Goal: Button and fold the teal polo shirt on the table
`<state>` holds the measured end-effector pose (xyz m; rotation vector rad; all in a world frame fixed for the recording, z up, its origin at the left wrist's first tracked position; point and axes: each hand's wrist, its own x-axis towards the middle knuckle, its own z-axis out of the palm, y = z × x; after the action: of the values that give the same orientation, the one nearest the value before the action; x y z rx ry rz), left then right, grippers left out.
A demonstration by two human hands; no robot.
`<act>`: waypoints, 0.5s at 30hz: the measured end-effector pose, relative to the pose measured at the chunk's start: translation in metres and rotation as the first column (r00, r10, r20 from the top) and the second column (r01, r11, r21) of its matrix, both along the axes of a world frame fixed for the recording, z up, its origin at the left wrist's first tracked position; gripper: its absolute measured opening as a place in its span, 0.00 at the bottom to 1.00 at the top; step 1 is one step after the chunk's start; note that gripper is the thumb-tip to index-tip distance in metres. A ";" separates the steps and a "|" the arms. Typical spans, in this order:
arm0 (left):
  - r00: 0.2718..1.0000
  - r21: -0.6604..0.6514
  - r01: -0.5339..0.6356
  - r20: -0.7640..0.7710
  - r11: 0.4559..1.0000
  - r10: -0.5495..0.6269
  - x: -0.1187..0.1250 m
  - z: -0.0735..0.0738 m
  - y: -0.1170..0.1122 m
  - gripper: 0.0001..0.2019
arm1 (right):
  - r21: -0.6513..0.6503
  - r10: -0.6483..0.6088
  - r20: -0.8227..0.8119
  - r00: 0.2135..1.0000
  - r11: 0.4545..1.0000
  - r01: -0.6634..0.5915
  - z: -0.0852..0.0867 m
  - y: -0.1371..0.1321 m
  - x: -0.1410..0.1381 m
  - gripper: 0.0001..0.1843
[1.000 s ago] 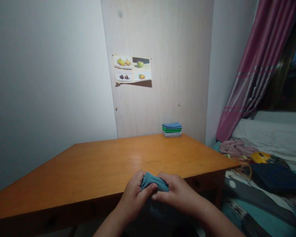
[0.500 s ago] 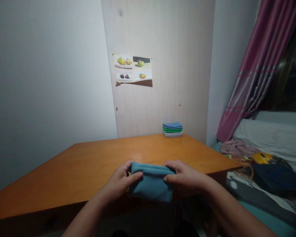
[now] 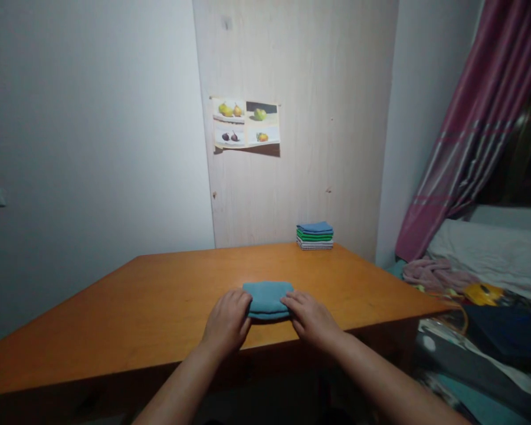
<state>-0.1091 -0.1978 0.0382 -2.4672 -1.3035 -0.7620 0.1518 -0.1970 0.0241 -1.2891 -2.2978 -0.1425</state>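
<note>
- The folded blue cloth [image 3: 268, 298] lies flat on the worktop [image 3: 159, 295], near its front edge and about midway across.
- To do this well, I judge both hands should press evenly, with the edges lined up and the creases smoothed outward, so the layers do not slip.
- The left hand [image 3: 227, 321] lies palm down at the cloth's near left corner, with its fingers bent onto the fabric.
- The right hand [image 3: 308, 319] mirrors it at the near right corner.
- Whether the fingers pinch the edge or only press on it cannot be told.
- Both forearms reach forward from the near edge and converge toward the cloth.
- A stack [image 3: 315, 235] of folded cloths sits at the far edge by the wall, well apart.
</note>
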 end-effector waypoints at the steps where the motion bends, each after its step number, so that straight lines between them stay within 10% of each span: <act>1: 0.999 -0.018 0.043 0.015 0.999 -0.043 -0.003 -0.005 -0.003 0.14 | -0.021 0.009 -0.008 1.000 1.000 -0.009 -0.005 -0.003 0.004 0.31; 5: 0.976 -0.075 0.158 0.165 0.985 -0.144 -0.016 -0.007 -0.012 0.19 | -0.091 0.051 -0.146 0.988 0.994 -0.065 -0.003 -0.013 0.018 0.27; 15: 0.824 -0.145 -0.050 0.553 0.988 0.123 -0.013 0.021 0.041 0.18 | -0.243 -0.167 -0.598 0.784 0.970 0.021 0.009 0.024 0.035 0.28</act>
<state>-0.1224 -0.1569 0.0593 -2.3333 -1.6820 -1.5092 0.1871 -0.1730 0.0336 -1.3120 -1.7110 0.4618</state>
